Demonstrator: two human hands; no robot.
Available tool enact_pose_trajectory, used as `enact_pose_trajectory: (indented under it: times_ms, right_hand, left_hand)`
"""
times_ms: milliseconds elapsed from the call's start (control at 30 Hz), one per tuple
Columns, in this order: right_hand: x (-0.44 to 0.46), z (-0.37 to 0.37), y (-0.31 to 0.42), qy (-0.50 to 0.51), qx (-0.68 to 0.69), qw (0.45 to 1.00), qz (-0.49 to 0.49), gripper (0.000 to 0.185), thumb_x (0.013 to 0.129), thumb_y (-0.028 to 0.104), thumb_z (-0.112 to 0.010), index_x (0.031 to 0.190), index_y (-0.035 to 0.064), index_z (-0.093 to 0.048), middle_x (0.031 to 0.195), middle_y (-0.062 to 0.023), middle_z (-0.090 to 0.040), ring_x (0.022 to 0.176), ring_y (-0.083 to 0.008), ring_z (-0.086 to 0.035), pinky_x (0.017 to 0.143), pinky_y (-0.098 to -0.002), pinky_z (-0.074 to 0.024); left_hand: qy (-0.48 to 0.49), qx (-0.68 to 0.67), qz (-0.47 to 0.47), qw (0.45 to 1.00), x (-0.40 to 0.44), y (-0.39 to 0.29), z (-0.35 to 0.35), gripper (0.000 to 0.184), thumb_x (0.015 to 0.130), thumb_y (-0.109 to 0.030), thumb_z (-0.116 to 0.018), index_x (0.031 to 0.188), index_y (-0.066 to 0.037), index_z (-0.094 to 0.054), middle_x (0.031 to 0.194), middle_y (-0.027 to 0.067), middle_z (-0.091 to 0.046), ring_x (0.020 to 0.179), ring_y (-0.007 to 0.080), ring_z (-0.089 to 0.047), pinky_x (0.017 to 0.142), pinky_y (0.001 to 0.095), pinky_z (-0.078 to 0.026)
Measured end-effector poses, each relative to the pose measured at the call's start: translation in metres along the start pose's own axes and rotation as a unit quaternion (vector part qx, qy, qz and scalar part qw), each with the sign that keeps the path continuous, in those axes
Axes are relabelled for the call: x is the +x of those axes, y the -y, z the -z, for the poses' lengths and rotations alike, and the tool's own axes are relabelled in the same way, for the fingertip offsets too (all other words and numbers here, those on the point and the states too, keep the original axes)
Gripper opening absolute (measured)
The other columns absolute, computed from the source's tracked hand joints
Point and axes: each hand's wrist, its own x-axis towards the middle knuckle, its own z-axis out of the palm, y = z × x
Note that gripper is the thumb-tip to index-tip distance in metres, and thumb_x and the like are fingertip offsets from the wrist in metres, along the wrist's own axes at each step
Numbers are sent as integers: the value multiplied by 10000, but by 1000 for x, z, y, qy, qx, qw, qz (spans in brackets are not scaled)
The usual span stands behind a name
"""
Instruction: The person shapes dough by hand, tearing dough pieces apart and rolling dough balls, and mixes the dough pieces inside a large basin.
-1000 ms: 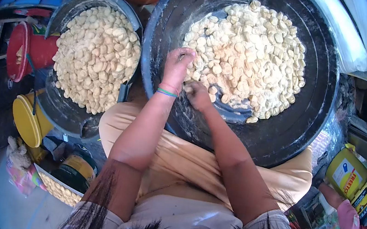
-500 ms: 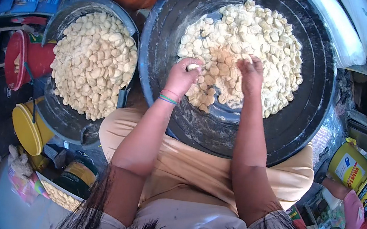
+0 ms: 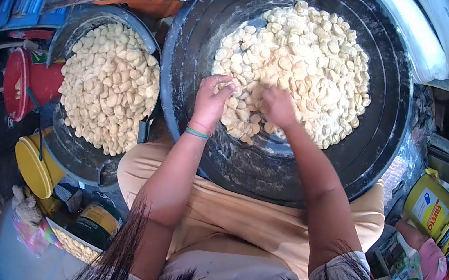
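A wide black basin [image 3: 264,182] lies across my lap with a heap of small, flat, round, pale dough pieces [image 3: 324,68] in it, dusted with flour. Some pieces in the middle look more orange-brown. My left hand [image 3: 211,101] is at the heap's left edge, its thumb and fingers curled around a pale dough piece. Just to the right, my right hand [image 3: 280,107] reaches down onto the pieces at the near side. Its fingers are smeared by motion and partly hidden, so what they hold is unclear.
A second dark tub [image 3: 77,137] on the left holds a big pile of similar pieces. Beside it are a red bucket [image 3: 16,83] and a yellow bucket [image 3: 34,166]. Clear plastic bags [image 3: 418,46] lie at the upper right. Another person's pink sleeve [image 3: 432,263] shows at right.
My right hand has moved down and left, closer to my left hand. My left hand has shifted slightly left and down. The view has tilted a little.
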Motion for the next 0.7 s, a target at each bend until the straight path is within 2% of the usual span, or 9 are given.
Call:
enact_pose_trajectory:
  times_ms: [33, 100, 133, 233, 300, 500, 567, 633, 700]
  right_hand:
    - [7, 1, -17, -180, 26, 983, 12, 382, 779, 253, -620, 1124, 102, -553, 1134, -109, -502, 1030, -258, -495, 866, -425, -394]
    - [32, 15, -28, -278, -30, 949, -143, 479, 766, 324, -646, 1171, 105, -515, 1186, -128, -474, 1120, -297, -432, 906, -493, -348]
    - [47, 23, -28, -221, 2, 951, -215, 627, 788, 434, -620, 1302, 127, -435, 1346, -164, -386, 1281, -347, -314, 998, -588, -261]
    - [75, 29, 16, -140, 42, 954, -261, 723, 810, 526, -567, 1408, 198, -328, 1464, -206, -238, 1382, -389, -149, 1053, -648, -127]
    - [70, 19, 54, 12, 85, 986, -143, 759, 815, 575, -524, 1451, 272, -243, 1510, -231, -105, 1403, -413, -23, 1054, -670, -58]
    - [-34, -38, 71, 107, 204, 972, 47, 649, 719, 263, -712, 1326, 258, -481, 1387, -200, -328, 1288, -392, -319, 1046, -498, -306]
    - [-61, -35, 40, 249, 377, 883, 125, 582, 725, 196, -694, 1282, 197, -527, 1325, -154, -439, 1170, -346, -474, 986, -422, -399]
    - [-76, 0, 15, 305, 546, 779, -27, 503, 760, 139, -668, 1246, 132, -540, 1208, -125, -551, 1016, -291, -583, 923, -391, -448]
    - [-81, -40, -43, 7, 428, 899, -95, 438, 765, 97, -655, 1191, 73, -557, 1128, -142, -593, 889, -274, -630, 867, -359, -473]
  left_hand:
    - [-6, -13, -5, 1000, 1, 4, 0, 221, 843, -97, -624, 1047, -13, -618, 1114, 92, -559, 1061, 173, -513, 939, 285, -378]
    - [-27, -44, -17, 999, 4, 13, 2, 211, 829, -99, -637, 1022, -16, -625, 1089, 95, -566, 1037, 189, -527, 932, 292, -388]
    - [-43, -63, -24, 997, 7, 16, 3, 208, 812, -110, -654, 999, -22, -638, 1090, 109, -562, 1036, 215, -531, 936, 305, -391]
    - [-70, -116, -33, 990, 13, 16, 7, 194, 801, -110, -663, 974, -22, -647, 1088, 109, -559, 1021, 216, -539, 924, 313, -405]
    - [-76, -136, -22, 988, 14, 13, 7, 179, 807, -96, -656, 969, -19, -645, 1084, 96, -559, 1015, 195, -540, 912, 308, -413]
    - [-54, -172, 15, 983, 7, -4, 4, 168, 825, -71, -639, 982, -12, -628, 1042, 75, -566, 959, 162, -556, 863, 282, -438]
    - [-49, -157, 12, 986, 2, -10, 3, 180, 832, -79, -633, 997, -9, -621, 1005, 69, -594, 914, 144, -560, 829, 261, -439]
    - [-44, -146, 29, 988, -3, -24, 5, 181, 835, -81, -629, 1000, -8, -620, 991, 66, -606, 904, 135, -559, 824, 256, -436]
    - [-34, -134, 20, 990, -3, -20, 6, 172, 851, -116, -618, 1008, -45, -625, 988, 21, -600, 894, 106, -536, 756, 247, -427]
